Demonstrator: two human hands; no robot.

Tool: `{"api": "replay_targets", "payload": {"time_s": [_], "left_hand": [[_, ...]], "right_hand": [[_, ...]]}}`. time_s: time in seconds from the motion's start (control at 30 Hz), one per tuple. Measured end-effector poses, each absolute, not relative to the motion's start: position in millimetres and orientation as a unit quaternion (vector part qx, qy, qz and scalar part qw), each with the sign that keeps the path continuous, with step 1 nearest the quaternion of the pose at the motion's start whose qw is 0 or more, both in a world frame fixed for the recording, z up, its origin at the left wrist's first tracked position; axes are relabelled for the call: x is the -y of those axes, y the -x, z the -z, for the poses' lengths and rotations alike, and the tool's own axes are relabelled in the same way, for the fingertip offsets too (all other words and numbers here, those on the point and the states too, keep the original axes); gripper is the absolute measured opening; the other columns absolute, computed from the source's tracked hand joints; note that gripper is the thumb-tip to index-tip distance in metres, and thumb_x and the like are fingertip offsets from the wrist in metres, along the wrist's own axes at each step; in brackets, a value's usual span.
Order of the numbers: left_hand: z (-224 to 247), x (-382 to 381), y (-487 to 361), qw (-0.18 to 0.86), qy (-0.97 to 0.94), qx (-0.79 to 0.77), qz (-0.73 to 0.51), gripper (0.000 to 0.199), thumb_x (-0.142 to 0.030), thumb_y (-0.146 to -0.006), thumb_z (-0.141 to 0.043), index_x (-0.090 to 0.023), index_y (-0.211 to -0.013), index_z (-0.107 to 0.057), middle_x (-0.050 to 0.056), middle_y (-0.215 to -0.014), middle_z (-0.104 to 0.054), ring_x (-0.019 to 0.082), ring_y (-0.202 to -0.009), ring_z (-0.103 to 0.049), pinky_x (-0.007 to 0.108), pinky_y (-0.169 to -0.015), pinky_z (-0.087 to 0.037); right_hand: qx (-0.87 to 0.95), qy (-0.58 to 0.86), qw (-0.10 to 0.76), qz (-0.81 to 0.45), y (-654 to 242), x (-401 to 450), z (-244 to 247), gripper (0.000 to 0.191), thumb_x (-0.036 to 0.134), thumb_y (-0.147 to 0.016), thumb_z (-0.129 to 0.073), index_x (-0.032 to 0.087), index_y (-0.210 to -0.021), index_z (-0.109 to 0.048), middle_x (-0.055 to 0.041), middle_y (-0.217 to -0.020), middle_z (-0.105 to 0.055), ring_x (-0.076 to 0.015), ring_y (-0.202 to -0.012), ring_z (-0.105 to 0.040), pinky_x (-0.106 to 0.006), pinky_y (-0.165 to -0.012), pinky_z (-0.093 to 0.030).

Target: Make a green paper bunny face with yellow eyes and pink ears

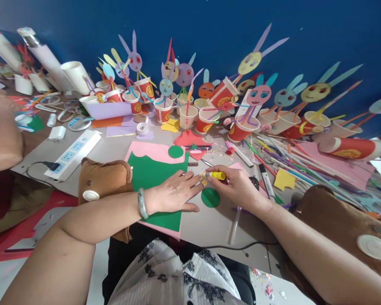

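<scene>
My right hand (238, 186) grips a small yellow tube (214, 175) that looks like a glue stick, held sideways between thumb and fingers. My left hand (174, 192), with a ring and a jade-like bracelet, lies with its fingers stretched out over a sheet of green paper (155, 173) and the table. Its fingertips are at a tiny yellow piece (204, 182), close to the tube. Just below lies a green paper circle (211, 197). Another green circle (175, 151) rests on pink paper (146, 149) with a wavy cut edge, which lies partly under the green sheet.
Paper cups with rabbit-faced figures (259, 93) line the back wall. A white power strip (74, 154) sits left, beside a brown cushion-like thing (106, 178). Coloured pipe cleaners (292, 163) and a black-and-white marker (266, 182) lie right. Another person's arm (3, 131) shows far left.
</scene>
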State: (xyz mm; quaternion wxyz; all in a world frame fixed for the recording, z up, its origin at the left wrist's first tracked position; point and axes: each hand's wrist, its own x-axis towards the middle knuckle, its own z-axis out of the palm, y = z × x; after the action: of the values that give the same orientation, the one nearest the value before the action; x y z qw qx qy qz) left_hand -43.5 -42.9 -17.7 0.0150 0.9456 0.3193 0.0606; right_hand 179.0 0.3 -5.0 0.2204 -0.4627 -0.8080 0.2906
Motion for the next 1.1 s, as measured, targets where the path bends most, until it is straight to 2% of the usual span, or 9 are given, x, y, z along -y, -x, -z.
{"api": "replay_targets", "payload": {"time_s": [0.23, 0.37, 0.5, 0.67, 0.83, 0.93, 1.1], "left_hand": [[15, 45, 43, 0.026, -0.944, -0.326, -0.043, 0.066, -0.062, -0.094, -0.055, -0.012, -0.136, -0.051, 0.016, -0.132, -0.058, 0.03, -0.114, -0.053, 0.042, -0.093, -0.041], [15, 45, 43, 0.034, -0.943, -0.326, -0.048, 0.067, -0.062, -0.093, -0.056, -0.011, -0.136, -0.051, 0.015, -0.132, -0.058, 0.03, -0.115, -0.053, 0.042, -0.093, -0.041], [15, 45, 43, 0.045, -0.943, -0.326, -0.058, 0.067, -0.063, -0.092, -0.058, -0.012, -0.135, -0.052, 0.015, -0.13, -0.058, 0.029, -0.113, -0.053, 0.042, -0.091, -0.041], [16, 44, 43, 0.051, -0.941, -0.329, -0.061, 0.065, -0.062, -0.091, -0.06, -0.013, -0.133, -0.054, 0.014, -0.125, -0.06, 0.029, -0.11, -0.054, 0.042, -0.09, -0.041], [17, 44, 44, 0.056, -0.942, -0.325, -0.066, 0.066, -0.062, -0.092, -0.058, -0.012, -0.133, -0.053, 0.014, -0.128, -0.058, 0.03, -0.114, -0.051, 0.042, -0.092, -0.041], [16, 45, 44, 0.057, -0.941, -0.328, -0.059, 0.068, -0.063, -0.092, -0.058, -0.011, -0.136, -0.052, 0.014, -0.129, -0.059, 0.03, -0.115, -0.051, 0.042, -0.093, -0.041], [15, 45, 44, 0.057, -0.941, -0.329, -0.056, 0.069, -0.063, -0.091, -0.059, -0.012, -0.136, -0.051, 0.015, -0.128, -0.059, 0.03, -0.115, -0.052, 0.042, -0.093, -0.04]], "right_hand": [[0.821, 0.447, 0.196, -0.297, -181, -1, 12, 0.028, 0.038, -0.092, -0.058, 0.018, -0.107, -0.072, -0.0062, -0.087, -0.078, -0.0181, -0.068, -0.07, -0.027, -0.063, -0.054], [0.867, 0.4, 0.186, -0.232, -181, -1, 18, 0.027, 0.035, -0.096, -0.053, 0.019, -0.107, -0.072, -0.0103, -0.098, -0.078, -0.0218, -0.081, -0.074, -0.031, -0.073, -0.057], [0.892, 0.381, 0.18, -0.164, -181, -2, 23, 0.027, 0.031, -0.098, -0.05, 0.019, -0.11, -0.071, -0.013, -0.101, -0.078, -0.0266, -0.089, -0.074, -0.037, -0.08, -0.057], [0.863, 0.411, 0.208, -0.205, -182, -2, 19, 0.027, 0.035, -0.096, -0.053, 0.02, -0.108, -0.072, -0.0102, -0.101, -0.079, -0.0235, -0.084, -0.074, -0.034, -0.076, -0.057], [0.844, 0.43, 0.191, -0.255, -182, 0, 13, 0.029, 0.038, -0.094, -0.055, 0.018, -0.106, -0.072, -0.0086, -0.089, -0.079, -0.0197, -0.069, -0.071, -0.03, -0.065, -0.054], [0.851, 0.422, 0.179, -0.254, -181, -1, 15, 0.028, 0.038, -0.095, -0.054, 0.018, -0.104, -0.072, -0.0082, -0.087, -0.079, -0.0198, -0.07, -0.071, -0.03, -0.065, -0.053], [0.86, 0.415, 0.199, -0.219, -179, -3, 21, 0.025, 0.034, -0.096, -0.053, 0.019, -0.107, -0.071, -0.01, -0.099, -0.079, -0.0226, -0.081, -0.074, -0.032, -0.074, -0.055]]}}
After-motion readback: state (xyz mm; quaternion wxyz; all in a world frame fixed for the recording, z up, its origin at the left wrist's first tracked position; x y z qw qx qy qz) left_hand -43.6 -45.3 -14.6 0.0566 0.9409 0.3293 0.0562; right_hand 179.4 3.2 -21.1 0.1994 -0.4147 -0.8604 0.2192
